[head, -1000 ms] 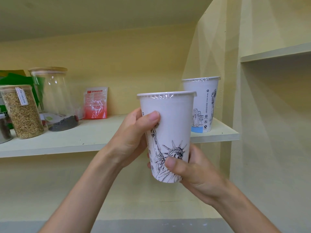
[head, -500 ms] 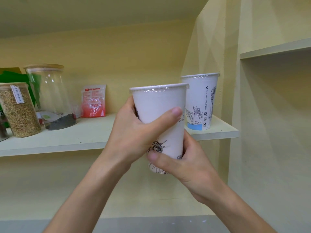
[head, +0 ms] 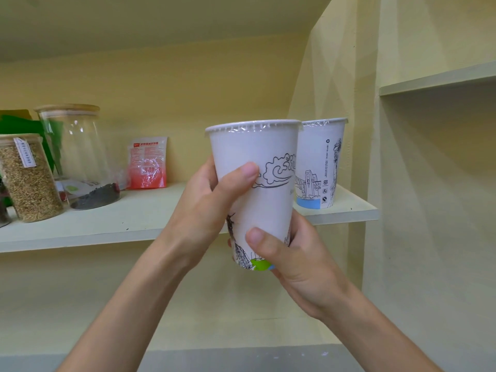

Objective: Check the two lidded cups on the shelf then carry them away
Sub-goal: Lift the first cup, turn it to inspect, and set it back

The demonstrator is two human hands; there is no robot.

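**Near cup turned in both hands**

Since a second ago the held cup (head: pixel 255 189) has been rotated: the statue drawing has swung left and a cloud sketch now faces the camera. The left hand (head: pixel 209 208) wraps its middle, the right hand (head: pixel 292 253) clasps its base (both closed on it). The second cup (head: pixel 320 165) stands on the shelf (head: pixel 134 224) behind
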